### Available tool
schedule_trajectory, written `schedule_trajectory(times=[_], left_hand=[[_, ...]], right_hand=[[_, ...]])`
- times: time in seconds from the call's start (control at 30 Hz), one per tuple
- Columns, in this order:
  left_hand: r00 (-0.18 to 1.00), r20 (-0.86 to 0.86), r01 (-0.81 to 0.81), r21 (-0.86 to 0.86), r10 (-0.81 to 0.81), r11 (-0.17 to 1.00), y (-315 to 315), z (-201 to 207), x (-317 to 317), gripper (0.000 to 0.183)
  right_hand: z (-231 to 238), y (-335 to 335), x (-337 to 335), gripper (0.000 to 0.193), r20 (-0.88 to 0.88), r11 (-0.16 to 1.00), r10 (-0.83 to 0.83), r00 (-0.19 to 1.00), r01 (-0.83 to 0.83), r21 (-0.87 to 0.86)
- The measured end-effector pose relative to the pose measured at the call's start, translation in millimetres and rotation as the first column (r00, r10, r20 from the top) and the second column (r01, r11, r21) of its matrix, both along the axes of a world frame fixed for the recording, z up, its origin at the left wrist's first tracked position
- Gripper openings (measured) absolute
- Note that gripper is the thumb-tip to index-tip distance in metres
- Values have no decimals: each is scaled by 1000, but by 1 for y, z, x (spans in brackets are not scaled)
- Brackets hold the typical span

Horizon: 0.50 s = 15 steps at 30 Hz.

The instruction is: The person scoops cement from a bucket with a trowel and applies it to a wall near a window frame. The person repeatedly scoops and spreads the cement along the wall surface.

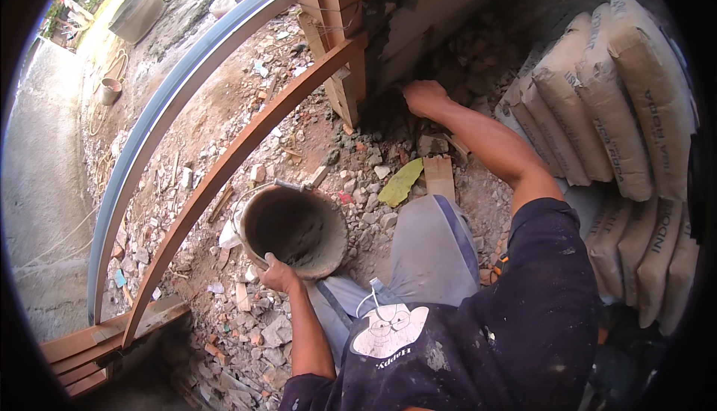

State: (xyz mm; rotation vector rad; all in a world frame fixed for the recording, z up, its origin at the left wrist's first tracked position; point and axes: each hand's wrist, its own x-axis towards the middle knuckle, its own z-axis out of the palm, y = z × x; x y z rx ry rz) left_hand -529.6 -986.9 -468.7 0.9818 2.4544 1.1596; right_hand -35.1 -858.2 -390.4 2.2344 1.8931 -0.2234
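My left hand (pixel 278 273) grips the near rim of a bucket (pixel 337 240), thumb on the lip. Inside the tilted bucket, a grey mass like mortar (pixel 302 243) coats the wall and bottom. The wire handle rests toward the far side. My right arm stretches forward to the low dark wall (pixel 426 26). There, beside the foot of a wooden post (pixel 349 60), my right hand (pixel 426 99) is closed. Deep shadow beyond the fist hides what it holds, if anything.
Two long frame bars, one grey (pixel 153 112) and one brown (pixel 216 175), cross on the left. Stacked cement sacks (pixel 601 104) rise at the right. Rubble (pixel 276 332) covers the ground, with a yellow-green leaf (pixel 402 183) and a board piece (pixel 439 178) ahead of my knee.
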Motion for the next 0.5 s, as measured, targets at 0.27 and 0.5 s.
schedule_trajectory(times=[0.27,0.5], left_hand=[[1000,-10,8,-22,-8,1000,-2,6,11,50],[1000,-5,6,-55,-7,998,2,6,11,52]], right_hand=[[44,-30,10,22,75,989,70,995,-60,-136],[24,-15,11,22,5,997,-5,1000,5,80]])
